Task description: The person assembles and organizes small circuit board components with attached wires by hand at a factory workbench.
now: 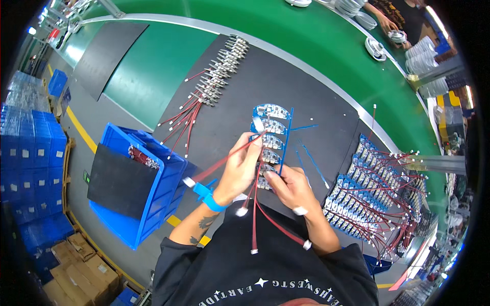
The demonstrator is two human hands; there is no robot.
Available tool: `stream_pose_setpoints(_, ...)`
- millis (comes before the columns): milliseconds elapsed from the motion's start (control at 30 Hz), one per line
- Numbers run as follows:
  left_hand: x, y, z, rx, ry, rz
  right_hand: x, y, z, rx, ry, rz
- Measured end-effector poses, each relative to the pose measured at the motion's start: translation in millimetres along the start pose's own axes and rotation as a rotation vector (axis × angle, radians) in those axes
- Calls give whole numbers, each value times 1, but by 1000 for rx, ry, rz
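Head view, left hand: my left hand (244, 162) is closed in a pinch, thumb on top, gripping the left edge of the panel (273, 142); a blue band (206, 196) circles that wrist.
Right hand: my right hand (295, 187) is curled closed on the panel's lower end, thumb on the face.
Panel: between my hands, above the dark mat (332, 132), its blue boards in a column with a blue strip along their right side.
Wires: red, with white plugs; one (217, 167) runs out left past my wrist, others hang toward my shirt (265, 265).
Mat, right: loose blue offcuts (314, 166) near my right hand; rows of wired boards (352, 204) farther right.
Mat, upper left: a long row of boards (224, 66), red wires trailing.
Left side: a blue bin (171, 186), partly covered by a black sheet (122, 183).
Beyond: a green belt (255, 20); a co-worker's hand (389, 24) at a white part (397, 36).
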State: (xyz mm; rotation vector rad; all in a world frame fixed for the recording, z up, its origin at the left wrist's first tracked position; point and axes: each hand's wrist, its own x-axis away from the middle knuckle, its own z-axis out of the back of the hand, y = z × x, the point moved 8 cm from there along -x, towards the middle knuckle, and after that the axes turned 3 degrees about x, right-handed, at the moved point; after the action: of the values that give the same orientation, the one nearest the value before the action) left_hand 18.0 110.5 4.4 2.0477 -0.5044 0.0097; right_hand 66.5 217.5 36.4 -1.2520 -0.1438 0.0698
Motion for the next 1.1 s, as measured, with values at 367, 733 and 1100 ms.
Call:
stream_pose_setpoints(367,1,-5,-9,180,-8,39,5,-4,-6,-135,-72,49)
stream_pose_setpoints(733,6,-28,-7,283,-50,246,12,-17,-15,-184,-60,217)
stream_pose_setpoints(1100,0,-13,-10,86,-101,151,-10,15,10,-334,-31,-25)
